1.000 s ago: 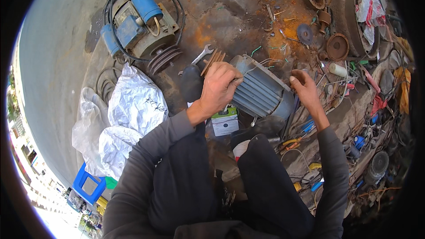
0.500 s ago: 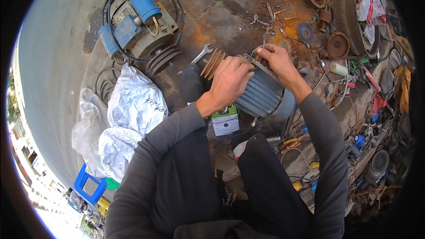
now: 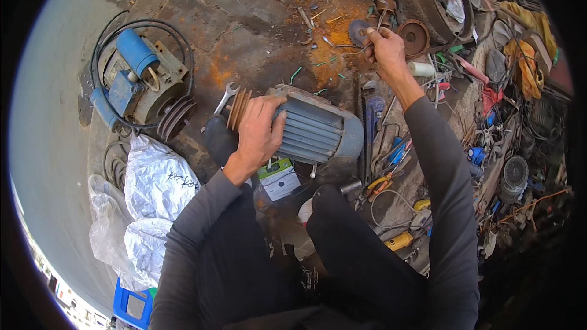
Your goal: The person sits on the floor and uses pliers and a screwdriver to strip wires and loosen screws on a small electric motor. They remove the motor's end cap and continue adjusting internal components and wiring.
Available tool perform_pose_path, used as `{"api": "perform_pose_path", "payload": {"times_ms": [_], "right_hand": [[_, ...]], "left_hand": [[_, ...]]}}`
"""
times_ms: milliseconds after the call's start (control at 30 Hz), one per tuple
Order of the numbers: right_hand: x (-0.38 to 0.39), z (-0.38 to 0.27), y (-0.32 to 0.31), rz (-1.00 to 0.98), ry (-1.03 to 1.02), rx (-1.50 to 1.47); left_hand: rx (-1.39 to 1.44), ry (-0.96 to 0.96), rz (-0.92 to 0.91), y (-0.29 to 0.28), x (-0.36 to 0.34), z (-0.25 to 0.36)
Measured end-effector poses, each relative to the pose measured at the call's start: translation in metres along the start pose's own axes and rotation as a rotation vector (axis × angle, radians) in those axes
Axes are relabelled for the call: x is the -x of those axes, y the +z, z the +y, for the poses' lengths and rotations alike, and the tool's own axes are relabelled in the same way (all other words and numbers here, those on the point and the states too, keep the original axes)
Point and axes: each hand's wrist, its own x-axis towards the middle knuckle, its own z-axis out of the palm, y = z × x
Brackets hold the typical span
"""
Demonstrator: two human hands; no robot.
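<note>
A blue-grey electric motor (image 3: 315, 125) with a finned body lies on its side between my feet, a grooved rusty pulley (image 3: 239, 110) at its left end. My left hand (image 3: 260, 131) is wrapped over the motor's body beside that pulley, its fingers bent over the upper side. Up and to the right, clear of the motor, my right hand (image 3: 386, 49) is closed in a pinch on a thin wire (image 3: 354, 53). Behind its fingertips lies a dark toothed disc (image 3: 358, 32) on the ground. An open-end wrench (image 3: 225, 98) rests just left of the pulley.
A second motor (image 3: 143, 85) with blue parts and coiled black cable stands at the left. White sacks (image 3: 156, 177) lie below it. A green-and-white box (image 3: 279, 180) is near my feet. Pliers (image 3: 380, 184), tools and scrap crowd the right side, with a large metal ring (image 3: 440, 9) beyond.
My right hand has left the motor and moved right and away with the wire. My left hand stays on the motor near the pulley. The whole view has shifted to the right.
</note>
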Motion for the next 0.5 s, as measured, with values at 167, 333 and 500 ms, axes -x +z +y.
{"api": "perform_pose_path", "payload": {"times_ms": [167, 333, 500], "right_hand": [[0.077, 0.046, -0.075, -0.047, 0.208, 0.118], [0.09, 0.101, -0.196, 0.281, 0.253, 0.003], [0.081, 0.191, -0.335, 0.702, 0.302, 0.056]], "left_hand": [[-0.025, 0.031, 0.008, 0.005, 0.001, -0.002], [-0.056, 0.048, 0.014, 0.004, 0.001, 0.0], [-0.012, 0.045, -0.014, 0.01, -0.001, 0.005]]}}
